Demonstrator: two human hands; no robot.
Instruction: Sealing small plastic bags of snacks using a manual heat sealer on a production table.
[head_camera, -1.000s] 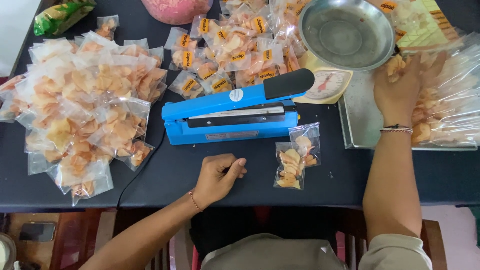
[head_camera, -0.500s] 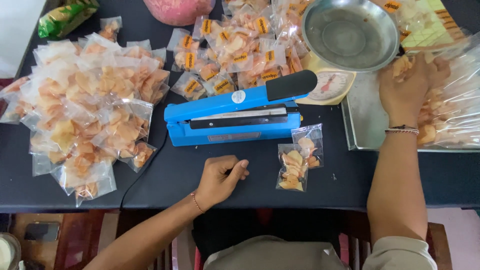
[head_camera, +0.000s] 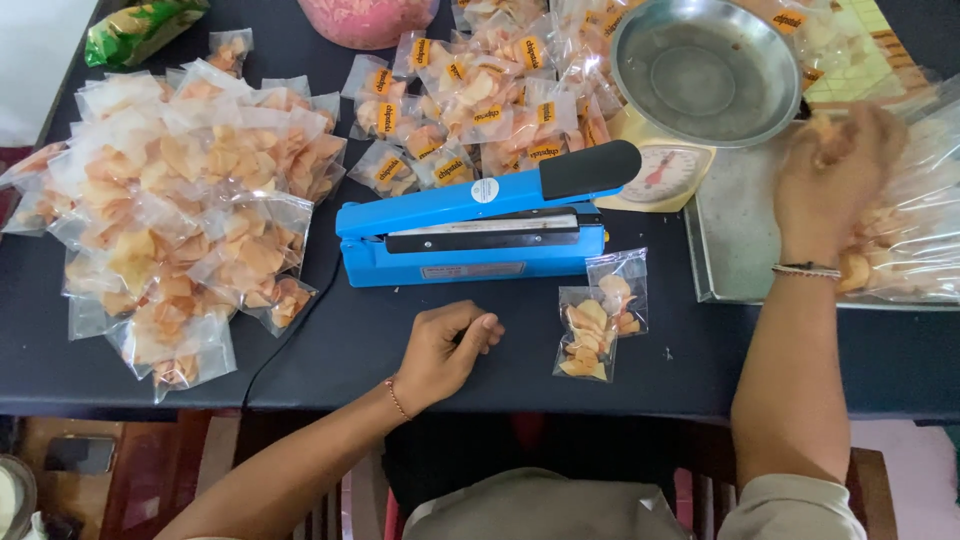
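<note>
At the far left a heap of sealed clear snack bags, too many and too overlapped to count, covers the black table; one green packet lies at the top corner. A second pile of labelled bags sits further back, beside one pink bowl. In the middle stands one blue heat sealer, its long axis running left to right, black handle end pointing right and slightly raised. The left hand rests on the table below it, fingers loosely curled, holding nothing. Just right of that hand lie two small clear bags of pale orange chips, upright rectangles, touching and overlapping, long axes pointing away from the person. Beyond them one yellow dial scale carries one steel pan. At the right, one metal tray holds a large clear bag of loose chips; the right hand is in it, blurred, fingers bent, though I cannot tell whether they grip any chips
</note>
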